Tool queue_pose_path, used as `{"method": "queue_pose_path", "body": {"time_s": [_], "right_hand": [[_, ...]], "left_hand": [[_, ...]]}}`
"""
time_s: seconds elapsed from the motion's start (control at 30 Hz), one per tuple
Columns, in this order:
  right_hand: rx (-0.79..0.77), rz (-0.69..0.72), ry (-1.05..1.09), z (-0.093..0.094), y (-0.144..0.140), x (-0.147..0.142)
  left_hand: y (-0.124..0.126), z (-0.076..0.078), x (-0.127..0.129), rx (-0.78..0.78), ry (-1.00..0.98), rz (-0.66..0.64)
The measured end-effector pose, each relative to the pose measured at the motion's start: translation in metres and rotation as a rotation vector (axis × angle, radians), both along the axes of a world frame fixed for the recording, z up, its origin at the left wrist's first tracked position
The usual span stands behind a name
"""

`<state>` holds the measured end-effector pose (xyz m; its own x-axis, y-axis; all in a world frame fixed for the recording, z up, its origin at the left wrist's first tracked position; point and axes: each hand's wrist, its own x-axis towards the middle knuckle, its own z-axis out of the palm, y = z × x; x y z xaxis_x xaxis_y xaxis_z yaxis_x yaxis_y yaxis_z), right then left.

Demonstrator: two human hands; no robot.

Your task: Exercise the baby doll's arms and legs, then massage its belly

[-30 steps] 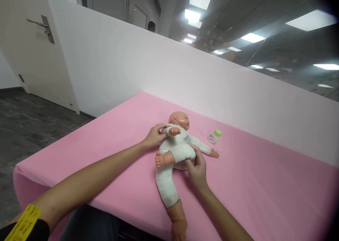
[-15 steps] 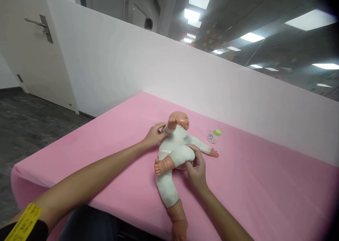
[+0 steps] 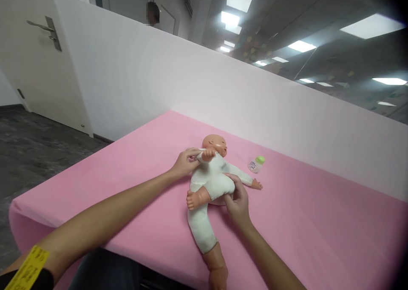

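Note:
A baby doll (image 3: 204, 183) with a white cloth body and hard plastic head, hands and feet lies on a pink-covered table. My left hand (image 3: 187, 160) is closed around the doll's arm near the shoulder; some of its fingers are hidden behind that arm. Around the doll's bent upper leg, my right hand (image 3: 237, 200) is closed, thumb below and fingers above. That leg crosses over the other one, which stretches toward the table's near edge. The doll's other arm lies out to the right, its head turned rightward.
A small baby bottle (image 3: 256, 164) with a green cap stands right of the doll. The pink tablecloth (image 3: 134, 166) drapes over the near edge. A white partition (image 3: 242, 98) rises behind the table, with a person's head (image 3: 153, 13) beyond it. A door (image 3: 41, 64) is at left.
The doll's raised hand, on the arm in my left hand, has dipped lower toward its chest. My right hand keeps its hold on the leg. The person beyond the partition has moved left.

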<state>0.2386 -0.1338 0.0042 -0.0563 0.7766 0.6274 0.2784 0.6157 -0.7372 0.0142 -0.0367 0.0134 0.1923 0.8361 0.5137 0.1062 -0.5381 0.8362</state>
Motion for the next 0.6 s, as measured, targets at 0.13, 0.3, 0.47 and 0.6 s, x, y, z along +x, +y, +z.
{"method": "queue_pose_path", "body": {"time_s": [0.13, 0.3, 0.47, 0.6], "right_hand": [[-0.044, -0.036, 0.053, -0.0013, 0.0024, -0.0003], [-0.033, -0.034, 0.073, 0.0009, 0.0014, -0.0005], [-0.024, -0.050, 0.039, 0.0016, 0.0008, -0.0013], [-0.053, -0.078, 0.071, 0.0010, 0.0024, -0.0010]], "left_hand": [[-0.0045, 0.0015, 0.0016, -0.005, -0.018, -0.029], [-0.0022, 0.0004, 0.0027, -0.027, -0.026, 0.050], [-0.0060, 0.0046, 0.0011, 0.028, 0.011, 0.007], [-0.0083, 0.0046, 0.0020, 0.016, -0.002, -0.002]]}}
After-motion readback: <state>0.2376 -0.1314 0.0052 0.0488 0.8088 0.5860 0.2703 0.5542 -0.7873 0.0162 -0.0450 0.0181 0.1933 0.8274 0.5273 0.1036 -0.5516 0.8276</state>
